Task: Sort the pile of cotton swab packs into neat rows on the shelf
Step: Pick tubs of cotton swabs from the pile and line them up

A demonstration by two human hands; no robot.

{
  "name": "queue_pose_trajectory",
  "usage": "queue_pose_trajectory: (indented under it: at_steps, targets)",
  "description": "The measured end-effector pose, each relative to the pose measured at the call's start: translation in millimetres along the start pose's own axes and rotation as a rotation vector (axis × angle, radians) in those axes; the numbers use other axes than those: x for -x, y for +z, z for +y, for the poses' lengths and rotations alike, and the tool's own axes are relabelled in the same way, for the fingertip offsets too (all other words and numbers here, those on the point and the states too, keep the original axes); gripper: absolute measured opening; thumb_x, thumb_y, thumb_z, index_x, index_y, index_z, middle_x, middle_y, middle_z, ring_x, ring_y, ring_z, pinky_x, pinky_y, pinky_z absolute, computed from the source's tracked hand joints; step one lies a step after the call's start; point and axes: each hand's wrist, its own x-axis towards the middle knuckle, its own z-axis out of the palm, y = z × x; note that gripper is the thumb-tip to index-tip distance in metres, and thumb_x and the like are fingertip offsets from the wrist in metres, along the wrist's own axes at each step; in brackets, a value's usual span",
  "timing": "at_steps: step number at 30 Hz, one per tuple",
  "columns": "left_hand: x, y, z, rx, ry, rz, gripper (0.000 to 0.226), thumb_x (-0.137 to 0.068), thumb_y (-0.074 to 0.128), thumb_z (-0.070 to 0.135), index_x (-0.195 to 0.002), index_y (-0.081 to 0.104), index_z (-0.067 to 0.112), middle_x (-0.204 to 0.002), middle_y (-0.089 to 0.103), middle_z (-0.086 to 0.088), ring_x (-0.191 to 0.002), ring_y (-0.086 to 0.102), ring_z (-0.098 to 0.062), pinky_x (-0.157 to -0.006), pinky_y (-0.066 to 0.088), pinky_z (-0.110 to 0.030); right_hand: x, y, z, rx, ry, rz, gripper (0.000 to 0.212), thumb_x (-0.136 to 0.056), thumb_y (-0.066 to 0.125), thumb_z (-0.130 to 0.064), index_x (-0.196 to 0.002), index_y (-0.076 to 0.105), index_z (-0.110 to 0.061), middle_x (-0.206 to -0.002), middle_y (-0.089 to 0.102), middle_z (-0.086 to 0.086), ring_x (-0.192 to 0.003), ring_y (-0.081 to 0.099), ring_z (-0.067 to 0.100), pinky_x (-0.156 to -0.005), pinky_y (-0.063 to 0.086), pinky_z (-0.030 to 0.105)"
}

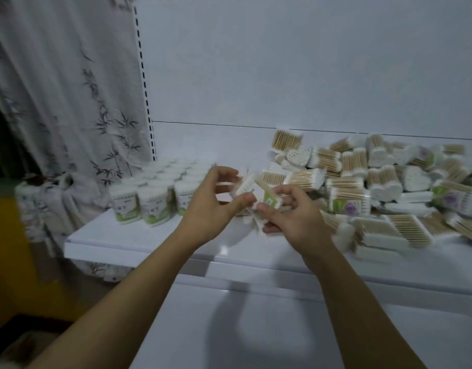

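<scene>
Pinching the swab pack (249, 188) from both sides — left hand (216, 206) and right hand (293, 218) share the grip.

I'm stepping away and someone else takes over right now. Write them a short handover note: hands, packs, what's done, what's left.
Hands: the left hand and the right hand both pinch one blurred swab pack above the shelf.
Done: round tubs stand in rows at the shelf's left end.
Left: the pile of packs on the right lies unsorted. Set down the held pack, then probably row up the rest.
</scene>
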Motion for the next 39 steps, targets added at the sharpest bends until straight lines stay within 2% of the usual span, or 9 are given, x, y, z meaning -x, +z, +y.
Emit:
queue_pose_trajectory:
  at_steps: [7, 10, 12, 15, 21, 26, 30, 35, 39]
  targets:
    - [2, -44, -15, -0.317, 0.110, -0.021, 0.028, -0.089, 0.069, 0.023, -0.115, 0.060, 0.019, -0.120, 0.060, 0.006, -0.111, 0.057, -0.010, -0.084, 0.055, -0.030, -12, 58, 12, 0.007, 0.017, -0.185, 0.022, -0.087, 0.072, -0.015, -0.102, 0.057, -0.020, -0.094, 0.070, 0.003, -0.084, 0.070, 0.017, -0.069, 0.057, 0.031]
    - [-2, -68, -20, -0.457, 0.156, -0.079, 0.035, -0.089, 0.070, 0.023, -0.122, 0.061, 0.018, -0.132, 0.057, 0.003, -0.124, 0.052, -0.015, -0.104, 0.044, -0.034, -21, 75, 15, 0.138, -0.033, -0.189, 0.028, -0.082, 0.077, -0.018, -0.102, 0.060, -0.026, -0.094, 0.070, -0.006, -0.087, 0.068, 0.010, -0.075, 0.052, 0.023]
    - [0, -85, -27, -0.612, 0.176, -0.093, 0.044, -0.089, 0.069, 0.025, -0.131, 0.057, 0.020, -0.146, 0.046, -0.001, -0.136, 0.040, -0.020, -0.110, 0.032, -0.033, -26, 87, 23, 0.212, -0.037, -0.135, 0.030, -0.078, 0.080, -0.023, -0.100, 0.060, -0.024, -0.095, 0.069, -0.007, -0.090, 0.066, 0.010, -0.080, 0.053, 0.029]
    - [9, -108, -42, -0.801, 0.196, 0.090, 0.052, -0.086, 0.068, 0.031, -0.134, 0.054, 0.017, -0.145, 0.045, -0.008, -0.135, 0.038, -0.031, -0.108, 0.034, -0.051, -30, 105, 36, 0.262, -0.015, -0.083, 0.027, -0.078, 0.081, -0.025, -0.091, 0.057, -0.025, -0.095, 0.069, -0.004, -0.090, 0.067, 0.018, -0.083, 0.055, 0.043]
    - [12, -129, -77, -1.082, 0.171, 0.187, 0.064, -0.076, 0.057, 0.051, -0.130, 0.053, 0.017, -0.139, 0.050, -0.012, -0.136, 0.033, -0.033, -0.108, 0.024, -0.065, -34, 137, 47, 0.340, 0.021, -0.137, 0.028, -0.079, 0.080, -0.018, -0.099, 0.060, -0.018, -0.100, 0.069, -0.001, -0.093, 0.066, 0.018, -0.085, 0.054, 0.034]
    - [13, -131, -98, -1.050, 0.177, 0.170, 0.064, -0.082, 0.047, 0.060, -0.132, 0.049, 0.020, -0.141, 0.050, -0.006, -0.141, 0.028, -0.029, -0.113, 0.004, -0.064, -30, 147, 49, 0.382, -0.026, -0.115, 0.057, -0.077, 0.081, -0.021, -0.123, 0.048, -0.024, -0.107, 0.063, -0.008, -0.097, 0.061, 0.010, -0.070, 0.044, 0.007]
    - [16, -123, -106, -1.007, 0.220, 0.193, 0.065, -0.083, 0.054, 0.058, -0.134, 0.048, 0.018, -0.143, 0.046, -0.005, -0.142, 0.027, -0.028, -0.113, 0.006, -0.067, -26, 145, 57, 0.373, -0.169, -0.111, 0.077, -0.074, 0.082, -0.025, -0.137, 0.040, -0.032, -0.132, 0.047, -0.009, -0.113, 0.054, 0.006, -0.090, 0.050, 0.022]
    - [17, -126, -111, -1.013, 0.252, 0.105, 0.057, -0.083, 0.057, 0.054, -0.132, 0.049, 0.024, -0.140, 0.047, -0.002, -0.142, 0.027, -0.030, -0.111, 0.004, -0.069, -20, 149, 55, 0.589, -0.327, -0.104, 0.059, -0.080, 0.069, -0.010, -0.132, 0.051, -0.031, -0.134, 0.037, -0.002, -0.125, 0.036, -0.002, -0.103, 0.044, 0.037]
    - [16, -127, -112, -1.006, 0.280, 0.107, 0.046, -0.086, 0.054, 0.051, -0.125, 0.054, 0.026, -0.131, 0.053, -0.001, -0.137, 0.034, -0.031, -0.112, 0.003, -0.068, -19, 149, 52, 0.645, -0.287, -0.119, 0.060, -0.072, 0.057, -0.023, -0.130, 0.052, -0.035, -0.141, 0.036, -0.001, -0.135, 0.028, 0.003, -0.108, 0.039, 0.035]
